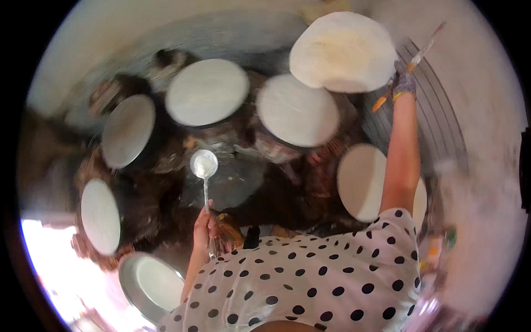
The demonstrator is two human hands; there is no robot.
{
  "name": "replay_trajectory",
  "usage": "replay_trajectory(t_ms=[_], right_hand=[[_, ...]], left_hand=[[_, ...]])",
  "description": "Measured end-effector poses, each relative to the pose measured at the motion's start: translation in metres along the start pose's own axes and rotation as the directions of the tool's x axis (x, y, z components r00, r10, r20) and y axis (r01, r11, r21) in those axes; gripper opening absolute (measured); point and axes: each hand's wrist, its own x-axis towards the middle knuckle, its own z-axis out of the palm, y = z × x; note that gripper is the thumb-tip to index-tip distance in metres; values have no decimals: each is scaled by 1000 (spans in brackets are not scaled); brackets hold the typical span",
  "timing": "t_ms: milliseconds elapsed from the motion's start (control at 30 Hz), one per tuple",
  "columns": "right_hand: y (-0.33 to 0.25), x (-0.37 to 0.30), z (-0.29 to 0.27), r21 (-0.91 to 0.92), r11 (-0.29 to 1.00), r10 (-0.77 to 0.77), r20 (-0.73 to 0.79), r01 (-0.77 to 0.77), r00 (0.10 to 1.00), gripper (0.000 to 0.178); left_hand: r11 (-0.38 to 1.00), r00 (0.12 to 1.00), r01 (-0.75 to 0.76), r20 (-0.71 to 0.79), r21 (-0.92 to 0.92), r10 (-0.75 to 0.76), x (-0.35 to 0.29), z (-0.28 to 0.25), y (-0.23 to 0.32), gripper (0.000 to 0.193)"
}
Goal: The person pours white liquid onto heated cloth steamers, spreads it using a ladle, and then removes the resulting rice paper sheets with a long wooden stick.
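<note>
My left hand (206,226) is closed round the handle of a long metal ladle (206,191). White batter (204,165) lies in its round bowl. My right hand (404,83), in a grey glove with a yellow cuff, reaches to the far right. Its fingers are closed on a thin stick-like tool (423,52) with an orange-brown end, and on the right edge of a large round pale flatbread (345,52). The flatbread hangs flat above a dark ridged surface and beside a round griddle coated in white (298,109). Blur hides the fingertips.
More round griddles with white coats stand in an arc: one at the back (207,92), two at the left (128,131) and one under my right arm (359,182). A deep metal basin (152,285) stands near left. Sooty brickwork lies between the griddles.
</note>
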Motion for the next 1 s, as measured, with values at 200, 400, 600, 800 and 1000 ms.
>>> replay_trajectory(t_ms=[200,400,600,800,1000], right_hand=[[76,18,-327,113,988,-71,-259,103,963,42],[206,-42,-526,218,975,145,-544,-27,826,40],[334,-74,-630,393,901,410,-631,-184,659,38],[357,-77,-637,334,916,401,-720,-223,566,36],[362,-96,-575,54,986,123,-879,-161,461,34]], left_hand=[[967,976,214,14,140,-218,67,64,-86,31],[904,912,356,122,238,-391,104,148,-111,32],[870,897,350,143,348,-418,46,221,-194,34],[872,891,391,118,293,-439,54,238,-208,35],[891,881,446,136,79,-453,52,164,-187,39]])
